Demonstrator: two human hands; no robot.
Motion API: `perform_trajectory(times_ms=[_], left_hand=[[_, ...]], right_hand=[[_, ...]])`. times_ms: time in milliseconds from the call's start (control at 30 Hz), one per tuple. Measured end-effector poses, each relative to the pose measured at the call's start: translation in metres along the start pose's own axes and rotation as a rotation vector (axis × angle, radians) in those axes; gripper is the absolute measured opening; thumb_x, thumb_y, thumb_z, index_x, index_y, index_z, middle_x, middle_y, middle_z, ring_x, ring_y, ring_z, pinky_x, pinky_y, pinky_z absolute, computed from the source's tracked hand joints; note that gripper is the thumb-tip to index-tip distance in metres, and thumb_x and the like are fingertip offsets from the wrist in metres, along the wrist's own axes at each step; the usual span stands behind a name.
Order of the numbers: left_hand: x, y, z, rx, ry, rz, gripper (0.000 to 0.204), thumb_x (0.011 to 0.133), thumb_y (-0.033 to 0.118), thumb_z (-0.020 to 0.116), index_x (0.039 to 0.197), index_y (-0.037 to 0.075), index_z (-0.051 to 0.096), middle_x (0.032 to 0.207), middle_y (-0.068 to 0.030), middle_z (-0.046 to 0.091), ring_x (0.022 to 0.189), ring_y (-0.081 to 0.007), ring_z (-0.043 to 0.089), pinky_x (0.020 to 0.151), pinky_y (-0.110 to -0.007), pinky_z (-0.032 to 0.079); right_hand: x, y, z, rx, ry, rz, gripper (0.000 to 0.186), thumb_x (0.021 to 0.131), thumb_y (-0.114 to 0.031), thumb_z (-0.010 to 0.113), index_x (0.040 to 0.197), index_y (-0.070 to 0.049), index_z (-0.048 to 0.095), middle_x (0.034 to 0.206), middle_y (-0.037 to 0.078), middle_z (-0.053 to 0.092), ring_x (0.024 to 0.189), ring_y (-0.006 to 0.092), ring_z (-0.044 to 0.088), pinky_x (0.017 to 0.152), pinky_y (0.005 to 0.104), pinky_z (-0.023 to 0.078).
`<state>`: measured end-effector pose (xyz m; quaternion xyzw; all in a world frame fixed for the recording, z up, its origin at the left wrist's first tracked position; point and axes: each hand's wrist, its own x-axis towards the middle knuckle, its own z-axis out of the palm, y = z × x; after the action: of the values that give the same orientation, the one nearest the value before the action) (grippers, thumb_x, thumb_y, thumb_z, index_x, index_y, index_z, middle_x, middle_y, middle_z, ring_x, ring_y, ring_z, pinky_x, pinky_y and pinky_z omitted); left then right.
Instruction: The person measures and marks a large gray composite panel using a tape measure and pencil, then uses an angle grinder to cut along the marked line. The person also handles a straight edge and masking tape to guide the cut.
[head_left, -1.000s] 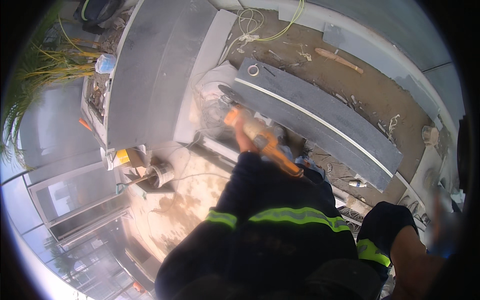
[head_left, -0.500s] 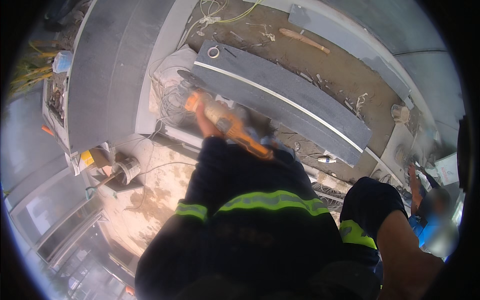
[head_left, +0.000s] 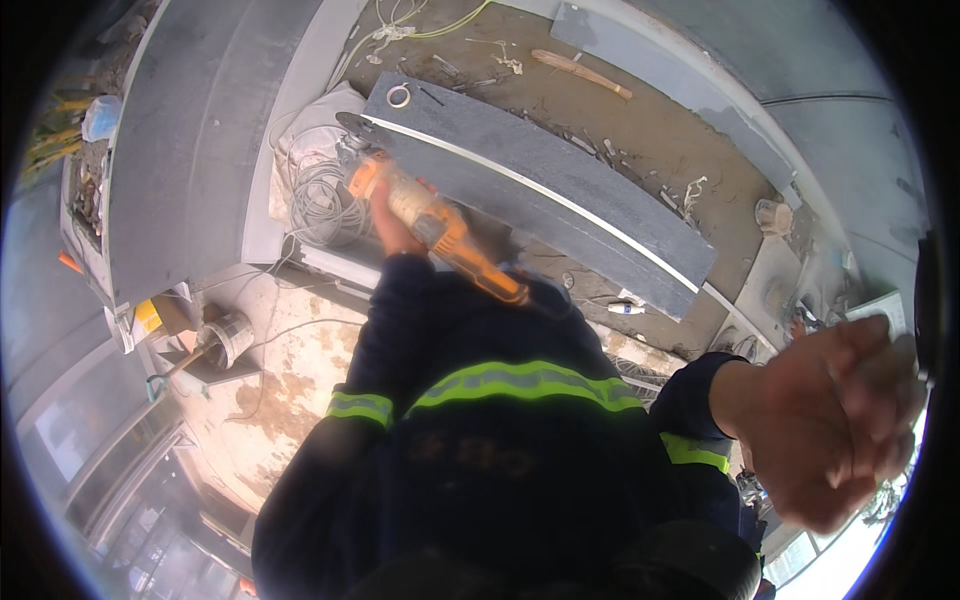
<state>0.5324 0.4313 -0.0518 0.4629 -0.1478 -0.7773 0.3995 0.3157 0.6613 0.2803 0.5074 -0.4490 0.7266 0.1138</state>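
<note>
My left hand (head_left: 388,222) is closed round the front of an orange angle grinder (head_left: 450,240). The grinder's back end rests near my body, and its dark disc (head_left: 357,126) is at the far left end of a long grey stone slab (head_left: 600,220). A pale strip (head_left: 540,188) runs lengthwise along the slab. Raised close to the camera at the right is my right hand (head_left: 825,425), slightly blurred. Its fingers are loosely bent, the thumb apart, and I see nothing held in it.
A tape roll (head_left: 399,95) lies on the slab's far left end. Coiled grey cable (head_left: 325,200) sits left of the grinder. Beyond the slab are a straw-coloured bundle (head_left: 582,74) and rubble. A bucket (head_left: 228,338) stands at the left, and a white bottle (head_left: 627,308) lies near the slab's right end.
My right hand has come into view at the right, covering the co-worker seen there before. The scene has shifted slightly left in the picture. My left hand still grips the angle grinder.
</note>
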Motion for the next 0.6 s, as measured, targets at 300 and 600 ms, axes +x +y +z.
perform_trajectory(times_ms=[300,600], left_hand=[[-0.010,-0.014,0.017,0.071,-0.079,-0.063,0.062,0.091,0.057,0.054,0.128,0.007,0.052,0.103,-0.0175,0.065,0.089,-0.0317,0.067,0.072,-0.046,0.057],[-0.014,-0.023,0.037,0.086,-0.229,-0.063,0.068,0.091,0.058,0.051,0.134,0.006,0.049,0.109,-0.0201,0.065,0.090,-0.0331,0.066,0.077,-0.046,0.056]], right_hand=[[-0.269,0.137,0.054,0.612,-0.653,1.845,0.040,0.097,-0.034,0.067,0.120,-0.004,0.054,0.094,0.007,0.065,0.075,0.0126,0.061,0.070,0.0256,0.049],[-0.277,0.141,0.034,0.822,-0.826,1.845,0.045,0.089,-0.027,0.077,0.116,0.000,0.053,0.089,0.006,0.065,0.064,0.0114,0.062,0.058,0.0276,0.050]])
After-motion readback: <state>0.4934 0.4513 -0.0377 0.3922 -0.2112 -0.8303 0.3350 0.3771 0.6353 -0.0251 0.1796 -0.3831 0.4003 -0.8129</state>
